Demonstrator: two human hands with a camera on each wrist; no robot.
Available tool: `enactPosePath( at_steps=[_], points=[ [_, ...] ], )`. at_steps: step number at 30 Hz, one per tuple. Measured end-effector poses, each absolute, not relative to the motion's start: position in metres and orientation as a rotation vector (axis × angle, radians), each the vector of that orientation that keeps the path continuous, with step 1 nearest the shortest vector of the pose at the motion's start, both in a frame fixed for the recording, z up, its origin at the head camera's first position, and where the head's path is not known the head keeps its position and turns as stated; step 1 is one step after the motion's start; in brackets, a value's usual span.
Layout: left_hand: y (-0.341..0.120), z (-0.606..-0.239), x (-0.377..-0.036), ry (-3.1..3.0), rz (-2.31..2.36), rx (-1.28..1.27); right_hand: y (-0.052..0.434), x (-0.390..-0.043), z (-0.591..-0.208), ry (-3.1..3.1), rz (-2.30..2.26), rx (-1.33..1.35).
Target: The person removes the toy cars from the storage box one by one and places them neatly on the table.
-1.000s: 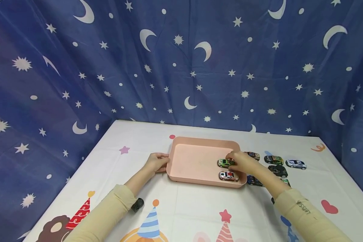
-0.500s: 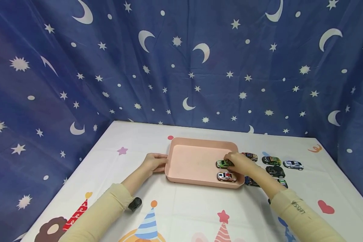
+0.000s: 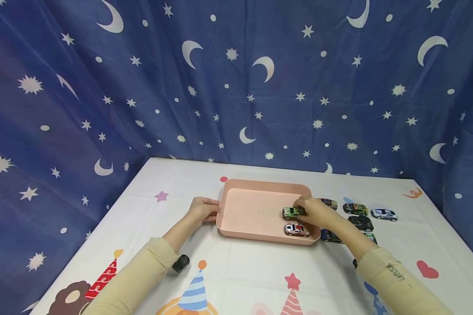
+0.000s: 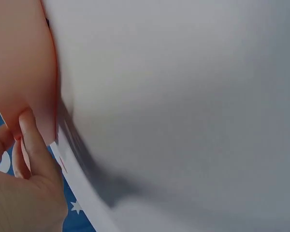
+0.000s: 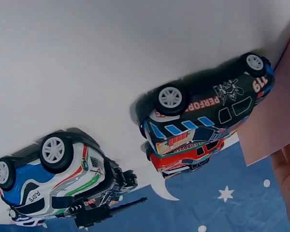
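Note:
A pink tray (image 3: pixel 256 192) sits on the white printed tablecloth. My left hand (image 3: pixel 204 209) grips its left rim, and the left wrist view shows the fingers (image 4: pixel 33 140) curled against the pink wall (image 4: pixel 19 63). My right hand (image 3: pixel 314 211) reaches over the tray's right side and pinches the rear of a green toy car (image 3: pixel 290 213) that stands on the tray floor. A white and red toy car (image 3: pixel 297 229) stands just in front of it, by the near rim.
Several toy cars stand on the table right of the tray, among them a white one (image 3: pixel 384 214) and a dark one (image 3: pixel 361 222). The right wrist view shows a dark blue car (image 5: pixel 208 104) and a white-blue car (image 5: pixel 53 174). A small black car (image 3: pixel 180 263) lies by my left forearm.

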State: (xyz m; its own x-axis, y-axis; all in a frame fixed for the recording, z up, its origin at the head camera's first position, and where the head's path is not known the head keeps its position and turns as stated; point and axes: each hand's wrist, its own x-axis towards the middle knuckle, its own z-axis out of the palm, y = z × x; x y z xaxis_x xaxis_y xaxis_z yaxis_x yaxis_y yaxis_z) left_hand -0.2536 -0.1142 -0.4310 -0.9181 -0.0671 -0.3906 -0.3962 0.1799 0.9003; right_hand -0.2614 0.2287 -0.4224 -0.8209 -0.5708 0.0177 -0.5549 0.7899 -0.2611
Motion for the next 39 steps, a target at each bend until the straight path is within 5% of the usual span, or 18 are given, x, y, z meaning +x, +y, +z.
enactPosePath(
  at_steps=[39],
  points=[
    [-0.115,-0.434,-0.254,2.078,1.848,-0.491,0.268,-0.227,-0.394,3.021,-0.472,-0.949]
  ],
)
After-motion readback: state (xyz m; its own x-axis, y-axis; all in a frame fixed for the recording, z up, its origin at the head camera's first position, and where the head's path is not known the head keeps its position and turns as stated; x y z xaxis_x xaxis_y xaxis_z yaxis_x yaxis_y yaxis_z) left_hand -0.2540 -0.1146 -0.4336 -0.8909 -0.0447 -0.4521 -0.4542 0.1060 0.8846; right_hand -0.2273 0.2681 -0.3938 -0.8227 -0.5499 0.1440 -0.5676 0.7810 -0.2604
